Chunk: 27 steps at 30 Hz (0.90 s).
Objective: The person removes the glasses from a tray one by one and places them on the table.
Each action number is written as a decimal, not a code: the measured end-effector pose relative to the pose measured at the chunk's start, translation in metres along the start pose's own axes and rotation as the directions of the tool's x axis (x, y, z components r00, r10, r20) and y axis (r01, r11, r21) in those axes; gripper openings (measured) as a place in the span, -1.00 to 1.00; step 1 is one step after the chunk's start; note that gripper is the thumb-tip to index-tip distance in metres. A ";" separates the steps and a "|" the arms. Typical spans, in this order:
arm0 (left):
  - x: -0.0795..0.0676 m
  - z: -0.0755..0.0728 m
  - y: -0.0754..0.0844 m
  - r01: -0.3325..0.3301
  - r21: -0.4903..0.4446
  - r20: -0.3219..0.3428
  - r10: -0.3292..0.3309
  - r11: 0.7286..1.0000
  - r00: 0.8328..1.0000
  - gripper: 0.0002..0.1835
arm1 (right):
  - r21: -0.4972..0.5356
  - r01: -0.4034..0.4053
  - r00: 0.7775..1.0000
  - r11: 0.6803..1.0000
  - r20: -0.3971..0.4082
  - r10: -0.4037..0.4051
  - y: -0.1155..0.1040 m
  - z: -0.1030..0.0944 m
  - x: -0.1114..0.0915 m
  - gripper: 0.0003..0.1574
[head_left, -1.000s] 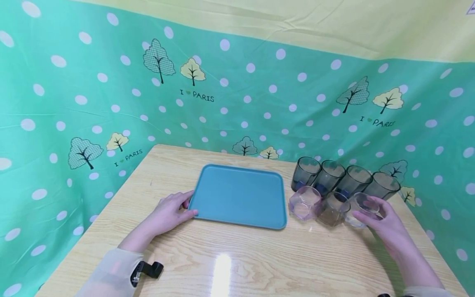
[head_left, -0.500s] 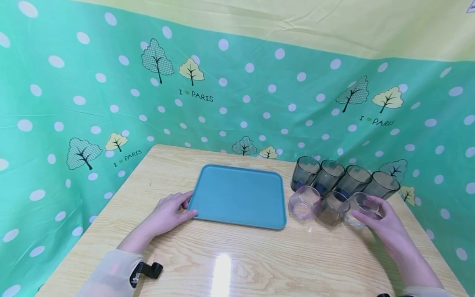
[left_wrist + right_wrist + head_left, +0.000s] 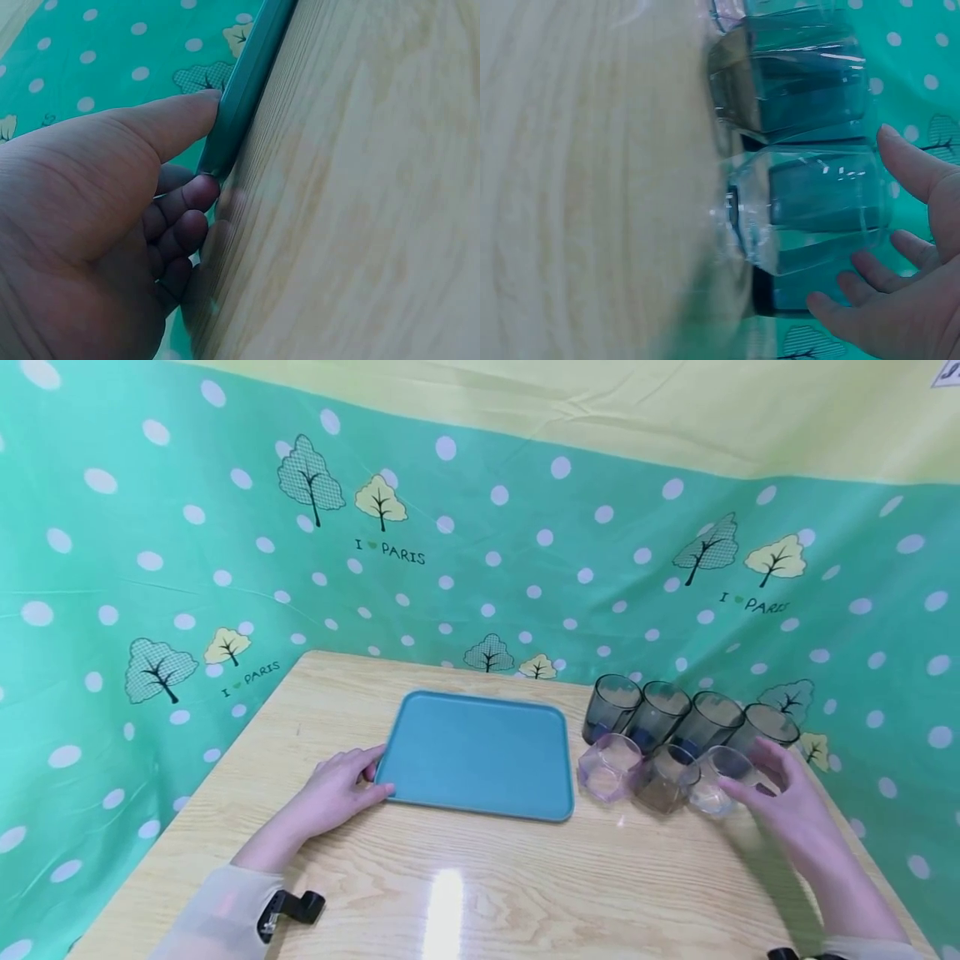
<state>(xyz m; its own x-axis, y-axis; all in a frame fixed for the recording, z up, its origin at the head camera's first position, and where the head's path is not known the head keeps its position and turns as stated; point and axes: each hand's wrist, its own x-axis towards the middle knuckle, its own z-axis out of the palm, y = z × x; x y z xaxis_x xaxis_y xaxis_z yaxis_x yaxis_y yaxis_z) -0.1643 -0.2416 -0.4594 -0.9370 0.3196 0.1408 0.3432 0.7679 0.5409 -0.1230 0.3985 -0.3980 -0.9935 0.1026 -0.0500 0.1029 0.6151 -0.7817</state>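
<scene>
A blue-teal rectangular tray (image 3: 480, 756) lies flat on the wooden table. My left hand (image 3: 337, 785) holds its near left corner, thumb on the rim; in the left wrist view the fingers curl below the tray edge. At the right, a clear faceted glass (image 3: 720, 781) stands upright beside a brown-tinted glass (image 3: 663, 781) and a pink-tinted glass (image 3: 611, 768). My right hand (image 3: 798, 806) is beside the clear glass, thumb and fingers spread. In the right wrist view, the right hand (image 3: 900, 277) appears just off that glass.
Several tall smoky-grey glasses (image 3: 652, 718) stand in a row close behind the short ones. A green polka-dot cloth (image 3: 450, 585) hangs behind the wooden table (image 3: 375, 893). Both sleeves carry wrist cameras.
My right hand has loosened from the clear glass and shifted slightly right, its fingers spreading. The left hand stays at the tray corner. The head view has turned slightly.
</scene>
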 end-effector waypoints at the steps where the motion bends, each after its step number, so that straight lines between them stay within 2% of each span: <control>1: 0.000 0.000 0.000 0.005 -0.001 0.003 -0.005 1.000 1.000 -0.21 | -0.008 0.007 1.000 1.000 -0.006 -0.007 -0.001 -0.001 0.000 0.36; 9: -0.001 0.000 0.002 0.029 -0.002 0.002 -0.029 1.000 1.000 -0.20 | -0.002 0.061 0.998 0.998 -0.033 -0.061 -0.014 0.000 0.002 0.38; 13: -0.001 -0.002 0.004 0.032 -0.010 -0.009 -0.033 0.999 0.999 -0.20 | -0.031 0.089 0.994 0.996 -0.062 -0.091 -0.020 0.001 0.004 0.36; 21: -0.001 -0.005 0.010 0.047 -0.046 -0.030 -0.049 0.998 0.998 -0.22 | -0.176 0.148 0.977 0.973 -0.125 -0.171 -0.036 0.008 0.004 0.28; 27: 0.001 -0.008 0.024 0.035 0.011 -0.055 -0.034 0.999 0.998 -0.23 | -0.248 0.197 0.962 0.949 -0.137 -0.236 -0.051 0.020 0.000 0.23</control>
<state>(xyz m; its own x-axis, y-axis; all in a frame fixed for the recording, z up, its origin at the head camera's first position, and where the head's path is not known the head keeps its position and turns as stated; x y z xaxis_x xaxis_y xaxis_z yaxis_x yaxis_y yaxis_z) -0.1578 -0.2272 -0.4395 -0.9504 0.2618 0.1678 0.3108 0.7844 0.5367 -0.1295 0.3518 -0.3709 -0.9734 0.0606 0.2211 -0.0860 0.7974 -0.5973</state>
